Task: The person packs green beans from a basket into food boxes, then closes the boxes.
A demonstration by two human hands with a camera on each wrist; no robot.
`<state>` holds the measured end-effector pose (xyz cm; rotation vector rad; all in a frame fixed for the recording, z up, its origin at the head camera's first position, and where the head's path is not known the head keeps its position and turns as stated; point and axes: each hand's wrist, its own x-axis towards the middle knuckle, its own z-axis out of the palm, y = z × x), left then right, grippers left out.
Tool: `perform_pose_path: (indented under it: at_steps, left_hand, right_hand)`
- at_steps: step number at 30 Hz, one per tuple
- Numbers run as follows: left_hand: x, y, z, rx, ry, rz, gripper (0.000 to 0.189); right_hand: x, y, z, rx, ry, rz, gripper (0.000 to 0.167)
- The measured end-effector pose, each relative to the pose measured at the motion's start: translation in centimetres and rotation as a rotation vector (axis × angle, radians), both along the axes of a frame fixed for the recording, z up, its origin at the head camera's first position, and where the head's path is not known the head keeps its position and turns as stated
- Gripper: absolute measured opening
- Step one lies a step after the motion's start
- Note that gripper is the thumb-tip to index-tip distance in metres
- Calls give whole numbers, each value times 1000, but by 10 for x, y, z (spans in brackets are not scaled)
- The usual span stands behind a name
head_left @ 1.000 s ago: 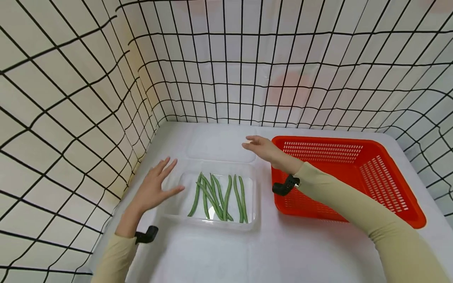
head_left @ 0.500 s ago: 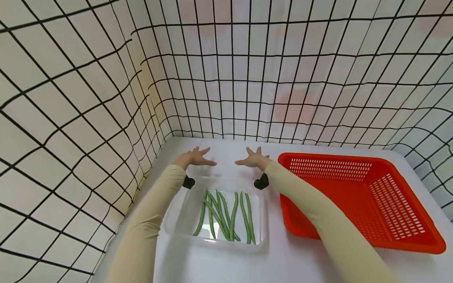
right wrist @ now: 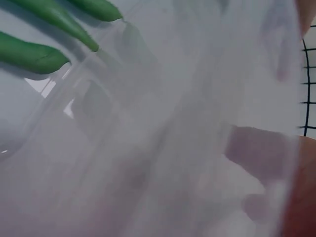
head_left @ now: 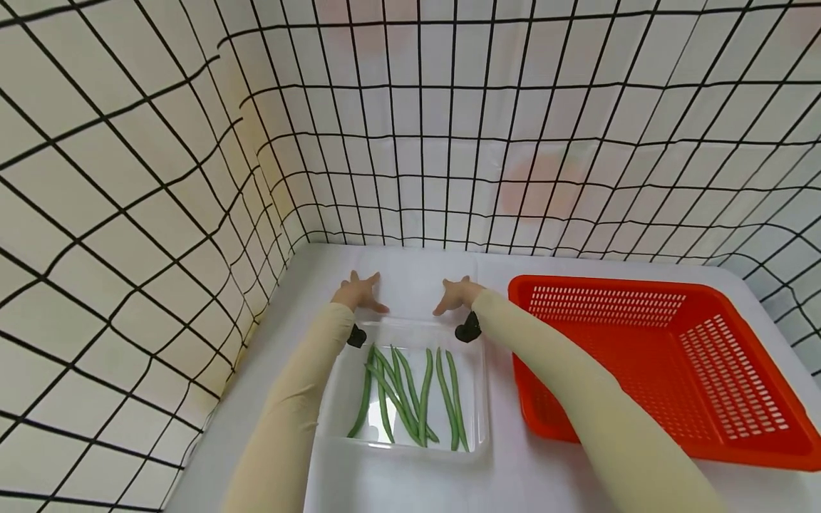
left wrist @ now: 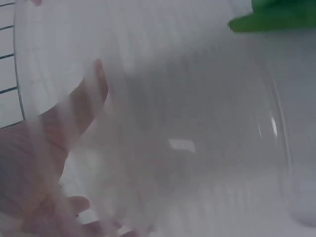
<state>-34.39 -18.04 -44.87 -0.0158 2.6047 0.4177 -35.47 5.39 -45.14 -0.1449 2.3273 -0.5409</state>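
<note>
Behind a clear plastic container [head_left: 417,453], my left hand [head_left: 360,293] and right hand [head_left: 455,295] reach to the far side of the table, fingers spread. Between them lies a flat, see-through rectangular piece like a lid [head_left: 410,285], its outline very faint. Each hand is at one side of it; whether the fingertips touch it cannot be told. Several green beans [head_left: 426,388] lie on the container's floor. In the left wrist view, my hand shows through the cloudy container wall [left wrist: 197,113]. The right wrist view likewise shows my hand [right wrist: 302,182] partly behind clear plastic.
A red perforated plastic basket [head_left: 616,280] stands on the right, under my right forearm. Black wire grid panels [head_left: 449,135] rise along the back and sides of the white table [head_left: 256,399].
Both hands have moved beyond the container; my left came forward from its left side, my right moved away from the basket's corner. Lately they have lowered slightly. The beans keep their places.
</note>
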Motion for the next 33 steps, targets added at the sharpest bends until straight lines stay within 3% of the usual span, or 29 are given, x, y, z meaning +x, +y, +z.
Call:
perform_pose_path:
  at_steps: [3, 5, 10, 16, 20, 23, 27, 30, 33]
  left_hand:
    - [2, 0, -4, 4, 56, 18, 96]
    - [1, 1, 0, 10, 84, 24, 96]
    - [3, -1, 8, 9, 91, 22, 95]
    - [5, -10, 29, 21, 121, 1, 91]
    - [8, -16, 45, 57, 169, 28, 97]
    - [12, -20, 56, 71, 246, 73, 115]
    - [20, -24, 67, 114, 403, 139, 134]
    - [26, -26, 75, 164, 514, 184, 133]
    - [34, -30, 84, 254, 582, 228, 115]
  right_hand:
    - [3, -1, 2, 5, 3, 20, 87]
    - [3, 0, 8, 27, 27, 37, 84]
    - [5, 3, 11, 75, 129, 72, 77]
    - [6, 9, 22, 78, 264, 63, 68]
    - [10, 14, 38, 25, 388, 11, 72]
    - [16, 16, 53, -89, 521, -119, 88]
    - [19, 23, 73, -230, 664, -284, 112]
    - [23, 31, 90, -223, 708, -296, 101]
    - [29, 38, 107, -167, 749, -231, 77]
